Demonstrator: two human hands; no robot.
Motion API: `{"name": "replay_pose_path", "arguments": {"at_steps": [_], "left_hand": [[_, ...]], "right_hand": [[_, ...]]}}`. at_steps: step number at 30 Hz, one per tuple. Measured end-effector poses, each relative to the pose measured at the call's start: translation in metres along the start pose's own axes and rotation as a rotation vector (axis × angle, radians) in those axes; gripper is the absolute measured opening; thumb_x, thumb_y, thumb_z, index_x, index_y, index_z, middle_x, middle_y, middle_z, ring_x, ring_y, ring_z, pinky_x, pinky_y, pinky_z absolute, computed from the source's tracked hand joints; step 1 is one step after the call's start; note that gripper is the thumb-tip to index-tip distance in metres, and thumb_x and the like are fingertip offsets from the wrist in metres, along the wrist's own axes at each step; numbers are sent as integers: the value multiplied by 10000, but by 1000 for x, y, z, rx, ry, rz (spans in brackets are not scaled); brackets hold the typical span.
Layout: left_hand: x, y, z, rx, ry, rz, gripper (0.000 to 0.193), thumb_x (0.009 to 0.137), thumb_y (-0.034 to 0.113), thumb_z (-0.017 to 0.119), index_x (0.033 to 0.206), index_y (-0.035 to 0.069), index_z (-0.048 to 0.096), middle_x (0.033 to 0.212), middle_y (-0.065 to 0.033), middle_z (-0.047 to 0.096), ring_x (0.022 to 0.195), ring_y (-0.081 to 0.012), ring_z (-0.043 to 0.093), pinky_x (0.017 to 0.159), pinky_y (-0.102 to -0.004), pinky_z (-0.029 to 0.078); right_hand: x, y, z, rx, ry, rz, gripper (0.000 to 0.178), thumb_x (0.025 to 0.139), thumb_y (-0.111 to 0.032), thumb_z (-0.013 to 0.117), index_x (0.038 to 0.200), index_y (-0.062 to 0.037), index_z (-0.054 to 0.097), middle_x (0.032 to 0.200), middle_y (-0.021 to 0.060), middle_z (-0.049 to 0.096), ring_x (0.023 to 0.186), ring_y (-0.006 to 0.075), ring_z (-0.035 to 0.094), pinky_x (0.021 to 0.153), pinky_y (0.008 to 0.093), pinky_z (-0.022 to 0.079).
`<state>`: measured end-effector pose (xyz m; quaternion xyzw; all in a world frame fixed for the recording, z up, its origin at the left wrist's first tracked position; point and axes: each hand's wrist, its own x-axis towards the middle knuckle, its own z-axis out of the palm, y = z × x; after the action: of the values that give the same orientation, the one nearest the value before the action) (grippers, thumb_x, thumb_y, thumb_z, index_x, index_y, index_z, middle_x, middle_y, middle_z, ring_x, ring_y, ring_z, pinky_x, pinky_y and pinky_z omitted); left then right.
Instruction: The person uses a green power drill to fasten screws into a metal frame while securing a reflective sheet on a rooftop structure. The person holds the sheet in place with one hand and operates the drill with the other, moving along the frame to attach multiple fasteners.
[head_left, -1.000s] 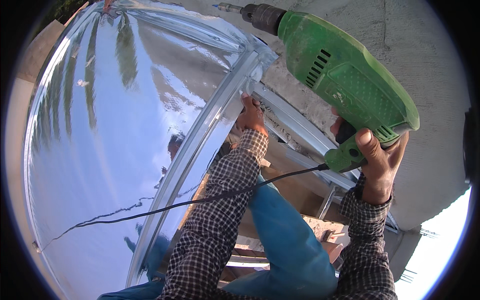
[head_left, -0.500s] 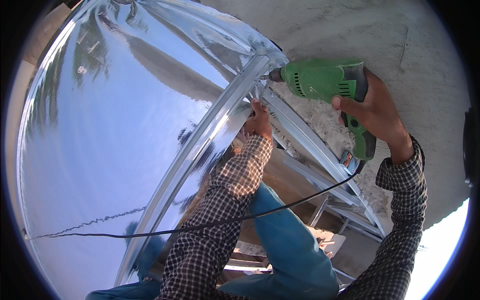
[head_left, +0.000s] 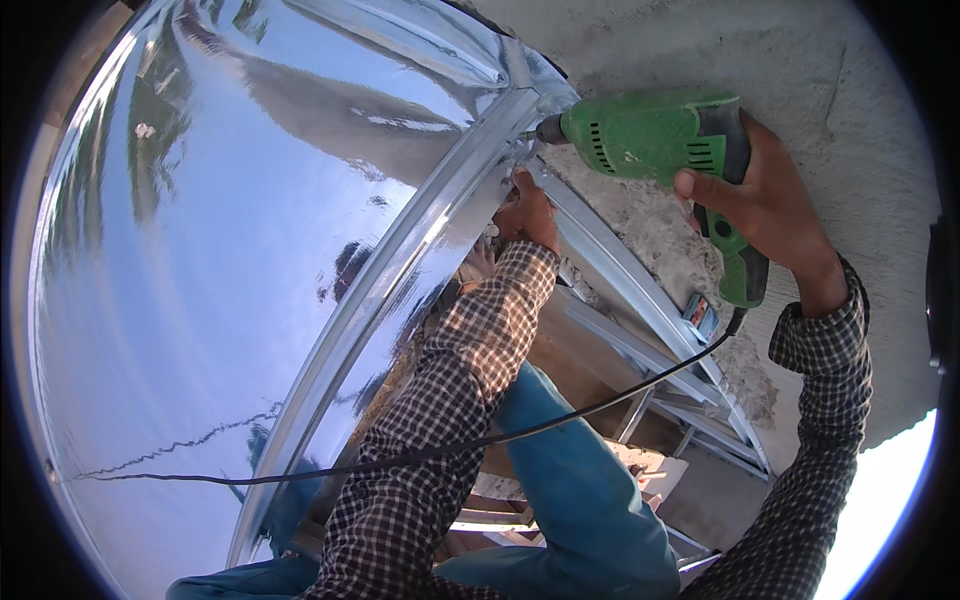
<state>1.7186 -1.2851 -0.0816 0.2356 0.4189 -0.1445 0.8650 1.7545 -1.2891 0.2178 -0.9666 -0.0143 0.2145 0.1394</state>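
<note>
Partly hidden — drill (head_left: 660,135) bit behind metal frame (head_left: 400,290); left hand (head_left: 530,210) beside

The drill bit tip (head_left: 527,134) hides behind the metal frame (head_left: 420,250), contact unclear

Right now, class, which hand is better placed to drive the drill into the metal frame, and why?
Right. The right hand grips the green drill, its tip at the frame; the left hand only steadies that frame.

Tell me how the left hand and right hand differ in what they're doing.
The right hand wraps the green drill by its grip; the left hand holds no tool and presses against the shiny metal frame. The right hand sits farther right, against the rough wall. Both wear checked sleeves.
</note>
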Motion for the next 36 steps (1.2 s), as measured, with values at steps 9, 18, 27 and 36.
{"name": "replay_pose_path", "arguments": {"at_steps": [9, 18, 27, 36], "left_hand": [[8, -13, -9, 104, -29, -29, 537, 934, 487, 624, 1032, -36, 691, 885, -142, 675, 776, -182, 616, 751, -319, 487], [6, -9, -6, 34, -41, 22, 560, 955, 535, 579, 1021, -13, 672, 800, -110, 645, 692, -160, 603, 636, -286, 471], [23, -36, -3, 419, 32, 206, 599, 1007, 493, 486, 1324, -10, 564, 1131, -252, 682, 1052, -272, 679, 808, -323, 521], [48, -63, -12, 381, -35, 238, 553, 1039, 427, 453, 1393, 5, 501, 1192, -205, 675, 1051, -240, 684, 791, -270, 528]], "right_hand": [[0, 9, 2, -26, 31, 29, 551, 834, -282, 782, 1202, 40, 530, 812, 102, 662, 600, 144, 660, 572, 291, 562], [1, 5, 2, -26, 2, -17, 563, 837, -329, 784, 1188, 39, 543, 799, 96, 659, 597, 142, 659, 576, 291, 562], [2, 7, -3, -8, -22, -11, 591, 834, -379, 784, 1179, 39, 550, 794, 89, 664, 593, 145, 658, 568, 292, 556], [8, 4, -4, -35, -39, -28, 606, 825, -404, 788, 1172, 37, 560, 790, 89, 670, 598, 140, 663, 572, 286, 560]]}}
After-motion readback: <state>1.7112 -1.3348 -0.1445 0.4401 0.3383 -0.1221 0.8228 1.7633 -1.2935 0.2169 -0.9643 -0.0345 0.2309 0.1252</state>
